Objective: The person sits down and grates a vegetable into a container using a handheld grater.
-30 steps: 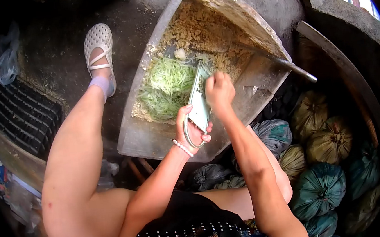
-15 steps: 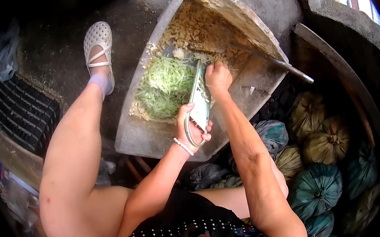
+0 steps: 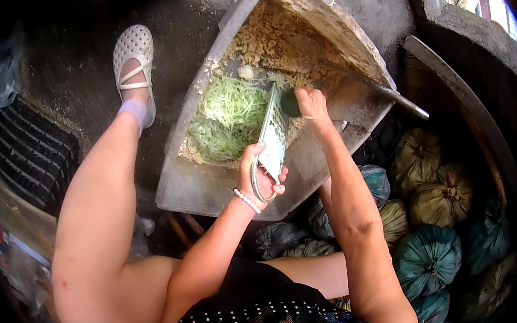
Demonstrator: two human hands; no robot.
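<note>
My left hand (image 3: 264, 176), with a beaded bracelet at its wrist, is wrapped round the looped handle of a metal grater (image 3: 275, 132). The grater slants upright over a grey trough (image 3: 203, 194). In my right hand (image 3: 312, 102) is a dark green vegetable piece (image 3: 289, 103), close to the grater's right face; its exact kind I cannot tell. Left of the grater lies a heap of pale green shreds (image 3: 226, 112) on the trough's floor. The fingertips of my right hand are partly hidden behind the vegetable piece.
Brown crumbly meal (image 3: 275, 34) coats the trough's far part, and a rod (image 3: 404, 104) crosses its right wall. Several tied bags (image 3: 430, 258) crowd the lower right. A black ribbed mat (image 3: 24, 157) is at left, near my shoe (image 3: 133, 55).
My right hand has moved a little to the right, away from the grater, and the dark green vegetable piece now shows. My left hand and the grater have hardly moved.
</note>
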